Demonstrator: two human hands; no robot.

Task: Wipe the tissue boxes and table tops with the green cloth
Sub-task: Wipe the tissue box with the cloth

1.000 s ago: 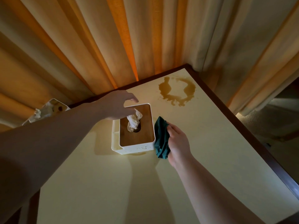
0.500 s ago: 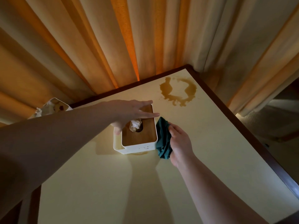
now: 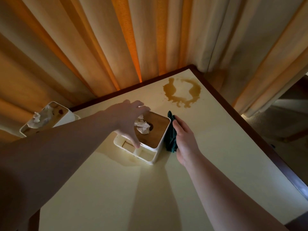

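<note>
Inside, white tissue point(image 3: 142, 126) pokes from the tissue box point(image 3: 150, 144).

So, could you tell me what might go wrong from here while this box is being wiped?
1. The left hand holds the tissue box turned askew; it may slip while the right hand presses the green cloth against its side.
2. The loose tissue sticking out of the wooden lid could be snagged or pulled out.
3. The brown spill lies just beyond the box, so the cloth might smear it across the table top.
</note>
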